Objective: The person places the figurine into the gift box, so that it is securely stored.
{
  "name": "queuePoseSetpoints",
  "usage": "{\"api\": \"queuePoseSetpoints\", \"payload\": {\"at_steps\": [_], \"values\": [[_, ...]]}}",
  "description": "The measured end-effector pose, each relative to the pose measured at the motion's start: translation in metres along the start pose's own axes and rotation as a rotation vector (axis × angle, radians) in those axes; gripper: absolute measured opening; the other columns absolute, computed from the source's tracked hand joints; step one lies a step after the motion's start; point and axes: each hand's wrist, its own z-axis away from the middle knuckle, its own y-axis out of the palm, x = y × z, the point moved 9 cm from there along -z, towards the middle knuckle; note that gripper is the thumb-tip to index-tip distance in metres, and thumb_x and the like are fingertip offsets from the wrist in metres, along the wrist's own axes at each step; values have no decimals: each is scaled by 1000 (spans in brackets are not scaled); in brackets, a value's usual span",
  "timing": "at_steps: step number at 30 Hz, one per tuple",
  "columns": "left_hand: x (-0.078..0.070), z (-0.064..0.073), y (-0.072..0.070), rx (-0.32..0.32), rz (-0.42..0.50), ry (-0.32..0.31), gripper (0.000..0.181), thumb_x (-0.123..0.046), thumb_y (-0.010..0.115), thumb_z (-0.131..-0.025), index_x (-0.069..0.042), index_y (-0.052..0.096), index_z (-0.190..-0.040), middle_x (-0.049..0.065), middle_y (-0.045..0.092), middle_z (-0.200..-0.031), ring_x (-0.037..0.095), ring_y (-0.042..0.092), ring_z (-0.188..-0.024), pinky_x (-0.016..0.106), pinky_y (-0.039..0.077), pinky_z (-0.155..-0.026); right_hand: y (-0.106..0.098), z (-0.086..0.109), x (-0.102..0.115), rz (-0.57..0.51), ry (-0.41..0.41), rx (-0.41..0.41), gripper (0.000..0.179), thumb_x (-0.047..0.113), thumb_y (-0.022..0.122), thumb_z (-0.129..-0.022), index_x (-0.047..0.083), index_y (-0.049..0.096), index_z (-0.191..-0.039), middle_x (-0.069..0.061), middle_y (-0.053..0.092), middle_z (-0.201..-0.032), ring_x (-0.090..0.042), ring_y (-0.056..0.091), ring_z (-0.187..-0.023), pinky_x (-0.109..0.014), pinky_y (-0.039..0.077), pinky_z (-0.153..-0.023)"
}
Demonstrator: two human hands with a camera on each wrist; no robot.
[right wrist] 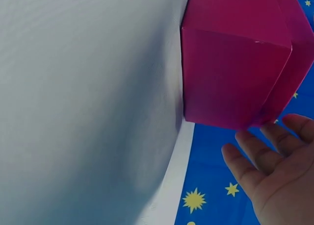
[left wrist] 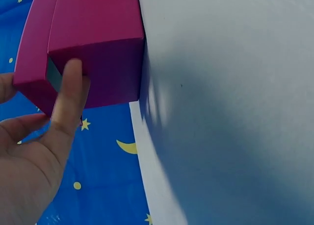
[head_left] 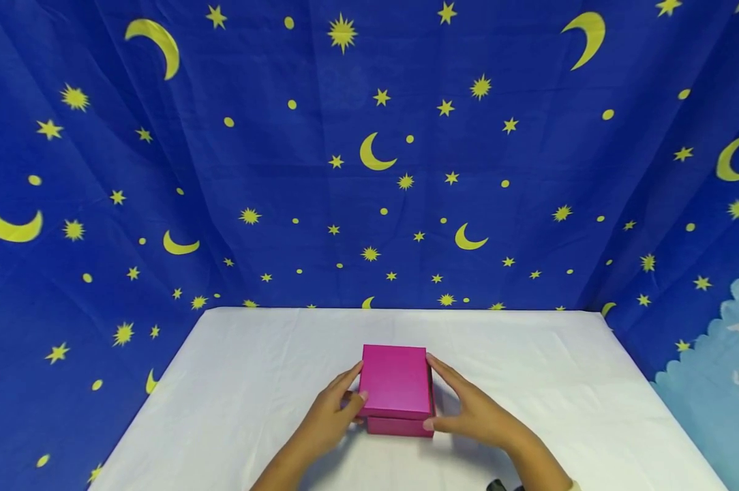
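A magenta box stands on the white-covered table, its lid [head_left: 395, 382] set slightly left of the base [head_left: 400, 427]. In the left wrist view a pale gap shows between the lid [left wrist: 32, 63] and the base [left wrist: 100, 53]. My left hand [head_left: 329, 412] holds the lid at its left side, thumb near the front left corner; one finger reaches down beside the base. Along the right side lies my right hand [head_left: 476, 412], its thumb at the base's front right corner. In the right wrist view that hand's fingers extend near the lid's edge. The box's inside is hidden.
White cloth [head_left: 253, 382] covers the table around the box. Behind and at the sides hangs a blue curtain [head_left: 320, 191] with yellow moons and stars. A light blue scalloped panel [head_left: 719, 389] stands at the right. A small dark object [head_left: 495, 485] shows at the bottom edge.
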Motion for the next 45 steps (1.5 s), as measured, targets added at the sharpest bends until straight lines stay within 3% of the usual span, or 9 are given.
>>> {"api": "queuePoseSetpoints", "payload": {"at_steps": [4,9,14,23,28,32,41,45], "values": [[-1,1,2,11,-61,10,63,-34,55,-105,-18,30,-160,16,36,-162,28,62,-120,21,60,-77,-2,1,5,17,-46,-5,98,54,80,-81,31,27,-161,6,24,-169,-30,33,-153,-54,40,-117],[-2,1,6,41,-63,36,65,-34,55,-105,-18,27,-161,12,35,-164,33,52,-138,32,56,-101,-6,3,9,32,-119,-25,91,51,78,-84,25,34,-159,4,27,-168,-25,43,-147,-37,47,-114],[-3,1,8,55,-70,59,68,-35,56,-104,-16,25,-162,8,33,-165,30,48,-143,36,51,-109,-8,5,10,55,-115,-22,89,55,75,-85,26,34,-159,4,28,-168,-24,53,-140,-43,48,-113],[-12,4,9,64,-114,67,74,-39,58,-103,-16,22,-162,8,30,-167,29,42,-147,39,48,-111,-15,8,15,95,-70,-81,85,58,75,-84,27,41,-156,8,32,-166,-27,50,-142,-50,47,-112],[-17,6,8,67,-127,76,75,-41,59,-102,-12,24,-162,14,36,-163,33,51,-140,43,49,-109,-17,9,13,109,-43,-86,85,62,74,-82,32,42,-155,10,34,-165,-26,44,-147,-56,44,-113],[-16,7,9,84,-129,68,74,-43,59,-102,-12,27,-161,15,38,-162,33,57,-134,43,48,-110,-16,9,9,108,-35,-62,85,64,72,-82,32,43,-154,11,34,-164,-26,50,-142,-57,45,-111],[-11,6,12,106,-124,47,77,-42,62,-100,-11,28,-160,12,36,-163,31,58,-133,40,48,-110,-14,9,5,71,-44,-23,86,61,74,-82,30,41,-156,13,33,-165,-14,57,-136,-61,39,-114],[-7,4,14,112,-137,34,78,-44,62,-100,-11,27,-161,12,34,-164,31,57,-134,39,48,-111,-12,7,4,57,-45,-9,86,58,74,-83,28,40,-156,11,33,-165,-15,56,-136,-56,41,-115]]}}
